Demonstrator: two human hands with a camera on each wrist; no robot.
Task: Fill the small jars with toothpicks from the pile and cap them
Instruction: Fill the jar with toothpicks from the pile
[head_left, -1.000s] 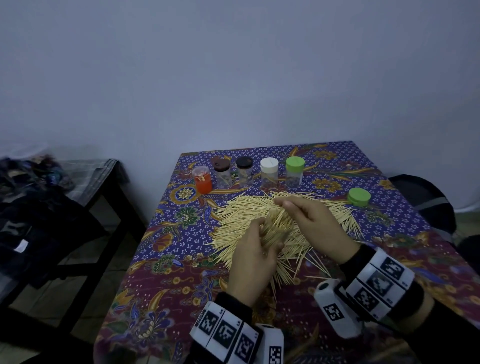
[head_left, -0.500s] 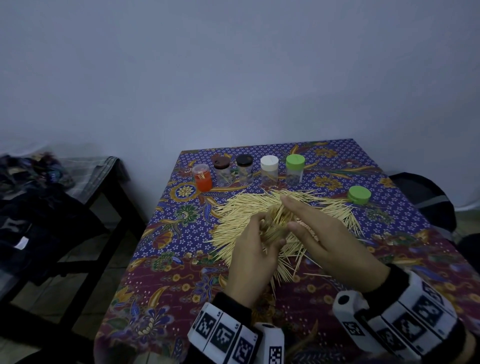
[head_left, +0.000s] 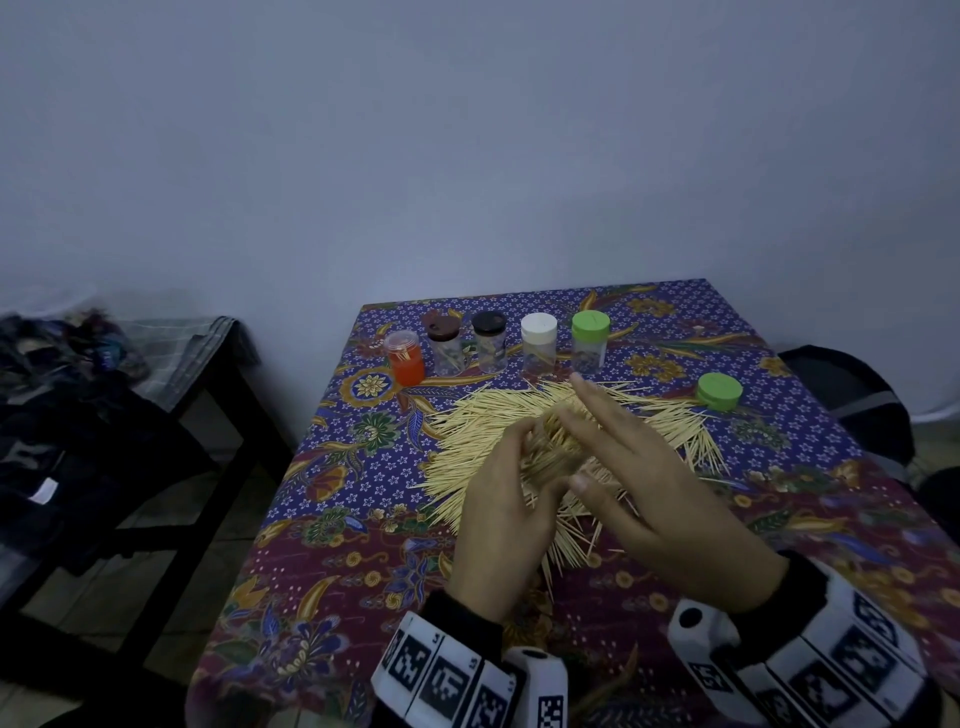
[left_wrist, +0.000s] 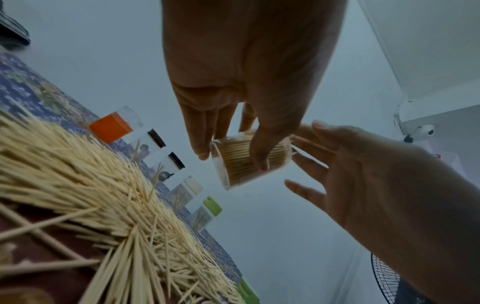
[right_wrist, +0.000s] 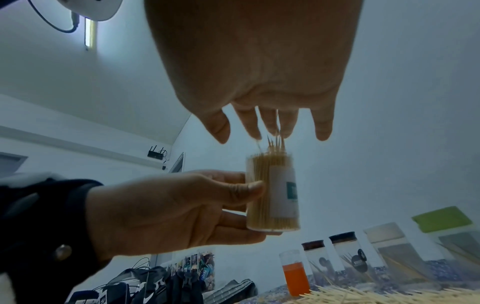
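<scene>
Toothpick jar (right_wrist: 272, 192), a clear plastic cylinder packed nearly full, is held upright above the pile (head_left: 498, 431), left hand (head_left: 501, 512) curled round its wall. Right hand (head_left: 654, 499) hovers directly over the mouth, fingers spread and straight, apparently pressing down a few protruding tips. Loose green cap (head_left: 719, 391) lies nearer the right hand, beside five capped jars (head_left: 488, 343).
</scene>
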